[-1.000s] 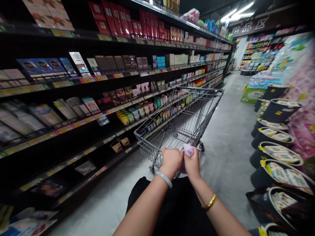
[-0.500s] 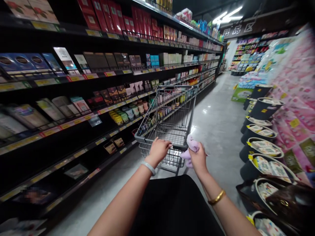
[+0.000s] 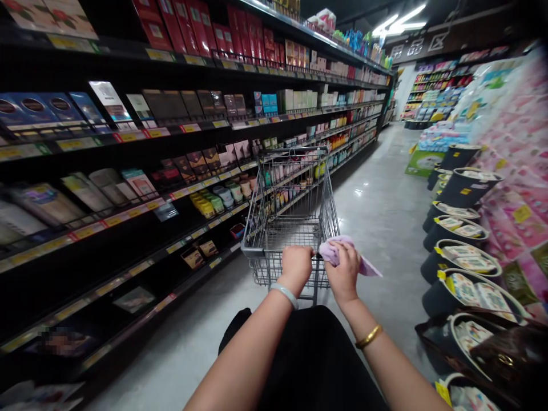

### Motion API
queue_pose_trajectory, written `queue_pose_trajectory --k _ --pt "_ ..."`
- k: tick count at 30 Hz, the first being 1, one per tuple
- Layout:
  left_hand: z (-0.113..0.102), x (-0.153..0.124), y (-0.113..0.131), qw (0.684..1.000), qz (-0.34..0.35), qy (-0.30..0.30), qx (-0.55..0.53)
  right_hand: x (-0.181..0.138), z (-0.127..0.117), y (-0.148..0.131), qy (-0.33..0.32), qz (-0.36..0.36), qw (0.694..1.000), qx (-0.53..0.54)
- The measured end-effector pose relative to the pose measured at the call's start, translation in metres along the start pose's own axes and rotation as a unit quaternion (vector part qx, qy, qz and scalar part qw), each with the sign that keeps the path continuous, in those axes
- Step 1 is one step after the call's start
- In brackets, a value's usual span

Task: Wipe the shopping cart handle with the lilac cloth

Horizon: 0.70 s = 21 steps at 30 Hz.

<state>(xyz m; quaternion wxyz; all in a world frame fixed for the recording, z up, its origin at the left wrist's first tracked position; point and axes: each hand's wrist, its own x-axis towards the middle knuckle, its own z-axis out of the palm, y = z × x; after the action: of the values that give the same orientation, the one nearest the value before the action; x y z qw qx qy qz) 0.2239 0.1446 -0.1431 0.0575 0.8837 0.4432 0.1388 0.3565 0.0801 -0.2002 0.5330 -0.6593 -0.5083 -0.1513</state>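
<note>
A grey wire shopping cart (image 3: 291,228) stands in front of me, turned slightly in the aisle. My left hand (image 3: 297,267), with a pale bangle on the wrist, is closed around the cart's handlebar. In my right hand (image 3: 345,274) is a lilac cloth (image 3: 334,251), bunched at the right end of the handlebar and pressed against it, with one corner of the cloth sticking out to the right. A gold bracelet circles that wrist. The cart's basket shows only its wire mesh and the floor beneath.
Tall dark shelves (image 3: 128,131) with boxed goods run along the left, close to the cart. On the right stand dark buckets (image 3: 462,251) of packets, with pink packages behind. A brown bag (image 3: 505,354) lies on the nearer buckets. Shiny grey floor (image 3: 372,182) stretches ahead.
My left hand has moved right and gripped the handlebar. My right hand has brought the cloth onto the bar's right end. The cart has swung slightly to the left.
</note>
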Motion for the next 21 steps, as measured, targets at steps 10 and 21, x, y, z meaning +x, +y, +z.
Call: queue_pose_trajectory --k 10,21 --pt "-0.032 0.001 -0.054 0.996 0.05 -0.071 0.027 -0.028 -0.006 0.042 0.035 0.021 0.999 0.021" --pt "-0.032 -0.015 -0.05 0.983 0.051 -0.149 0.091 -0.046 0.027 0.046 0.099 0.344 0.925 0.13"
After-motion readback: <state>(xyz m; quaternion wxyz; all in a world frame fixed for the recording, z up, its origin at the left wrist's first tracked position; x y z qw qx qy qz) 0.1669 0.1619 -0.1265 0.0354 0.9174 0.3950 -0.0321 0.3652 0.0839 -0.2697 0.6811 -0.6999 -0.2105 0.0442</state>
